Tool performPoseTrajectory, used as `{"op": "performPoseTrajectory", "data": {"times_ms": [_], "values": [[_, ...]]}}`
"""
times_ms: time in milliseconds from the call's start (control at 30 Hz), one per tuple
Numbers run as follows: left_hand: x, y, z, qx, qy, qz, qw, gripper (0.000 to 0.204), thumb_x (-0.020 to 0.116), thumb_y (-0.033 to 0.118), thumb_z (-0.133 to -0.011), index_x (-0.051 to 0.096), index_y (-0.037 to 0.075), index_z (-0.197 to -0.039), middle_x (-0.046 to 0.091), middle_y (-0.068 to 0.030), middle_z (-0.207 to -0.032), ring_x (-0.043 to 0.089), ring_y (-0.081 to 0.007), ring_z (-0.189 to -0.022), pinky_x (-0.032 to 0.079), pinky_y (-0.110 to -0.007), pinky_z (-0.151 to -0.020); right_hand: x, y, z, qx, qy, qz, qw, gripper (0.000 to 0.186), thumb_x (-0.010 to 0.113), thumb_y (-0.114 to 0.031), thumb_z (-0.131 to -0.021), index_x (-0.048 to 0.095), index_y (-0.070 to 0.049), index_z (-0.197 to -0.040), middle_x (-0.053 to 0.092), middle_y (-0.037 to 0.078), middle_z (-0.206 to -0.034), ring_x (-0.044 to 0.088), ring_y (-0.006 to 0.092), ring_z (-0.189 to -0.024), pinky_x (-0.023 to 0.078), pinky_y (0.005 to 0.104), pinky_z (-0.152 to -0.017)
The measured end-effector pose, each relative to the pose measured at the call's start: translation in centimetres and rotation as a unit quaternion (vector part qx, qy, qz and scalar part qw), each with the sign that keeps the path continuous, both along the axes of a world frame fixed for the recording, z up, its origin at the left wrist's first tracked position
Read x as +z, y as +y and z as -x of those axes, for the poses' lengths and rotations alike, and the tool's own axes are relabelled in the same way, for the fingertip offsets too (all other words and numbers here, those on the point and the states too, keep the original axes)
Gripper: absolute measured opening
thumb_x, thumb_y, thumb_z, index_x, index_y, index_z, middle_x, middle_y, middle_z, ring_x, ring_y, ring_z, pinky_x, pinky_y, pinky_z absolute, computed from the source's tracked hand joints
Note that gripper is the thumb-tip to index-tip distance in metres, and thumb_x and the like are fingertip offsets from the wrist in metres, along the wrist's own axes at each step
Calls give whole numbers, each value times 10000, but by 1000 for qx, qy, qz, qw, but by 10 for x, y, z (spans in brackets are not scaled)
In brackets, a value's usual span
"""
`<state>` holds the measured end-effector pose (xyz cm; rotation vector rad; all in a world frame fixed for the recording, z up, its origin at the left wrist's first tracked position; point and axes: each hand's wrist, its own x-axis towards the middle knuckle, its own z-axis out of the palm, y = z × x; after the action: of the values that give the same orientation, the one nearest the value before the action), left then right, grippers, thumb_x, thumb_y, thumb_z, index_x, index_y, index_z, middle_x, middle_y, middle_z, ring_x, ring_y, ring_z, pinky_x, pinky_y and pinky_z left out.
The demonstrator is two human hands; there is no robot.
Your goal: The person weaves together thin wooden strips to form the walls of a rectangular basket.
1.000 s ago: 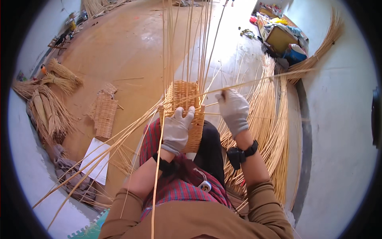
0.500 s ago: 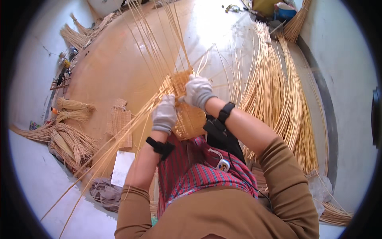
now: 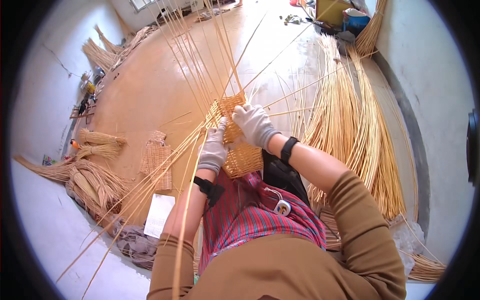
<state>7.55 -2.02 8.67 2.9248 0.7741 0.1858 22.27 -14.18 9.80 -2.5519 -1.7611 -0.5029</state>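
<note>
A half-woven wicker basket (image 3: 243, 156) rests on my lap, with many long cane stakes (image 3: 197, 60) fanning out from it up and to the left. My left hand (image 3: 214, 149), in a grey glove, grips the canes at the basket's left edge. My right hand (image 3: 254, 124), also gloved, presses on the top of the woven part and pinches a cane there. A black band sits on each wrist.
A thick pile of long canes (image 3: 350, 120) lies on the floor to my right, along a grey wall. Finished woven panels (image 3: 156, 160) and tied straw bundles (image 3: 92, 180) lie at the left. A white sheet of paper (image 3: 159, 215) is near my left elbow.
The view has swung, so the basket and canes now sit tilted up and left. Both hands have shifted on the basket, my right hand moving from the canes onto the woven top.
</note>
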Motion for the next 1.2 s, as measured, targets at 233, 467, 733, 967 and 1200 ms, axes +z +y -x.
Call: {"op": "performPoseTrajectory", "data": {"times_ms": [233, 467, 733, 967, 1200], "values": [[-18, 5, 3, -3, -9, 23, 1000, 674, 682, 146, -897, 476, 294, -1521, 534, -239, -1439, 711, -405, -1026, 575, -492, -856, -14, 8, 0, 24, 18, 28, 999, 633, 771, -591, -759, 681, -87, -1131, 651, 76, -1180, 588, 265, -1178, 451, 437, -934], [-26, -15, 17, -35, -97, -10, 995, 765, 667, 170, -925, 320, 225, -1605, 484, -208, -1461, 720, -415, -880, 597, -509, -714, -31, -4, 3, 47, -35, -146, 987, 358, 663, -307, -892, 696, -95, -1180, 685, 92, -1196, 595, 272, -1213, 450, 444, -1037], [-82, 35, 56, 35, -285, 142, 947, 542, 792, 217, -887, 598, 144, -1387, 726, -123, -1117, 724, -337, -891, 602, -423, -813, 30, 3, 10, 5, 611, -460, 644, 452, 709, -206, -998, 548, -82, -1402, 660, 45, -812, 625, 141, -641, 527, 290, -603], [-81, 60, 51, -33, -133, 26, 990, 313, 717, 211, -956, 622, 148, -1247, 742, -94, -987, 721, -307, -738, 583, -435, -609, -11, 19, 20, 36, 679, -391, 620, 266, 593, -290, -1083, 703, -51, -1125, 608, -9, -733, 573, 81, -659, 491, 260, -624], [-33, -3, 54, -69, -234, 47, 969, 478, 685, 223, -976, 517, 122, -1413, 673, -113, -781, 676, -302, -623, 554, -401, -564, -39, -40, 4, 33, 728, -397, 558, 307, 543, -265, -1104, 721, -45, -1223, 698, 12, -811, 613, 78, -712, 503, 241, -690]]}}
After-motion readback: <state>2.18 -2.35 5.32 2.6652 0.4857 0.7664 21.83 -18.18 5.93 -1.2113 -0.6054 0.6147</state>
